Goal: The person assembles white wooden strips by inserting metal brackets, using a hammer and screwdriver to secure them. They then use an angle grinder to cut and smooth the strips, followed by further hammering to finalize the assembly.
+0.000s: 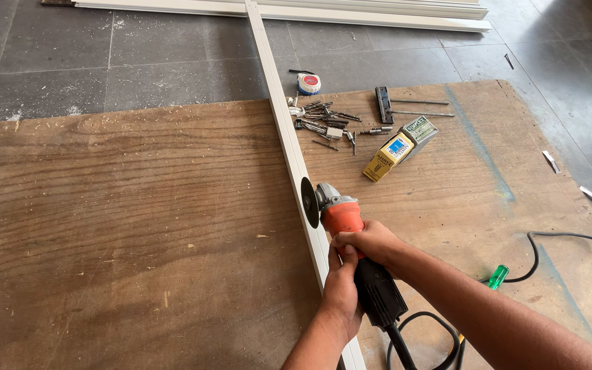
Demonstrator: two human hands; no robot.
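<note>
An orange and black angle grinder [351,240] lies across a long white metal strip [284,116] on a brown plywood board [125,226]. Its dark cutting disc [309,202] stands upright against the strip's right edge. My right hand [373,241] wraps over the grinder's body from above. My left hand [341,291] grips the black handle from below, beside the strip. The grinder's black cable [419,336] loops behind my arms.
Loose screws and bits [327,122], a tape measure [308,83], a dark hinge piece [383,104] and small boxes [400,147] lie beyond the grinder. A green-handled screwdriver [497,276] is at right. White frame bars [310,10] lie on the grey tiled floor.
</note>
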